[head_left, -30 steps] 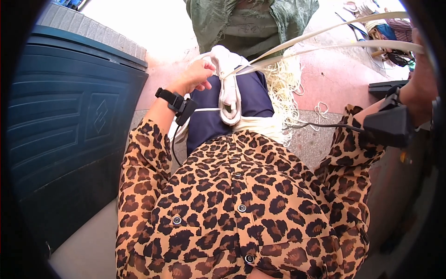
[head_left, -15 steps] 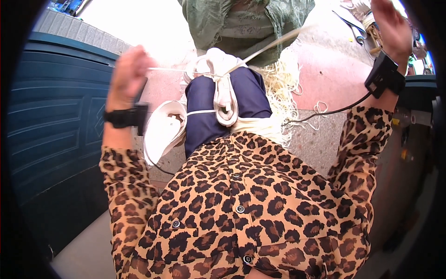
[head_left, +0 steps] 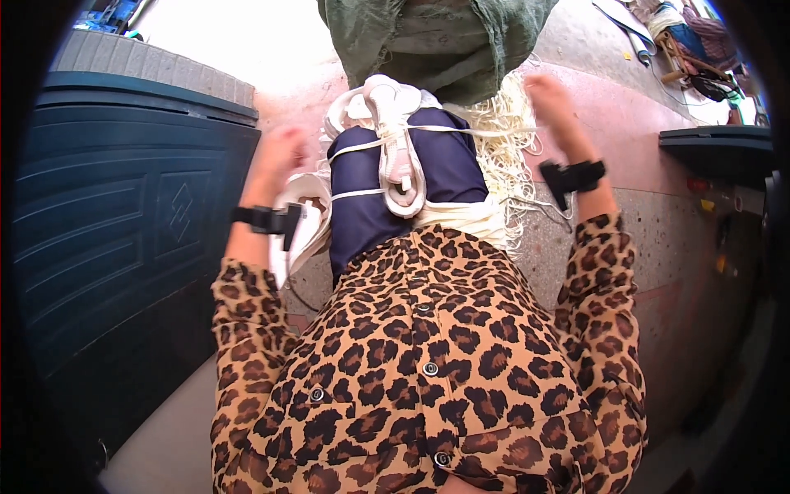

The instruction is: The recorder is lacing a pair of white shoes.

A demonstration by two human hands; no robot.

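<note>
A white shoe [head_left: 401, 169] lies on my lap between the thighs of my dark trousers [head_left: 448, 165], its opening facing me. From its front, a pale flat shoelace [head_left: 461, 130] stretches rightward to my right hand [head_left: 553, 111], whose fingers look pinched on it. Another strand runs left toward my left hand [head_left: 280, 156], raised beside my left knee; its fingers are blurred but look closed. A second white shoe [head_left: 306, 218] sits by my left thigh, with a strand passing from it to the middle shoe. More white shoe parts rest beyond my knees.
A green woven sack [head_left: 440, 45] stands beyond my knees. Loose cream laces [head_left: 506, 132] heap on the floor at the right, and a bundle [head_left: 461, 221] crosses my right thigh. A dark blue panelled door [head_left: 123, 189] flanks my left. Clutter [head_left: 691, 58] lies far right.
Both hands have come inward and down from a wide spread. The right-hand lace, taut and slanting up before, now runs lower and nearly level. The middle shoe stays on my lap.
</note>
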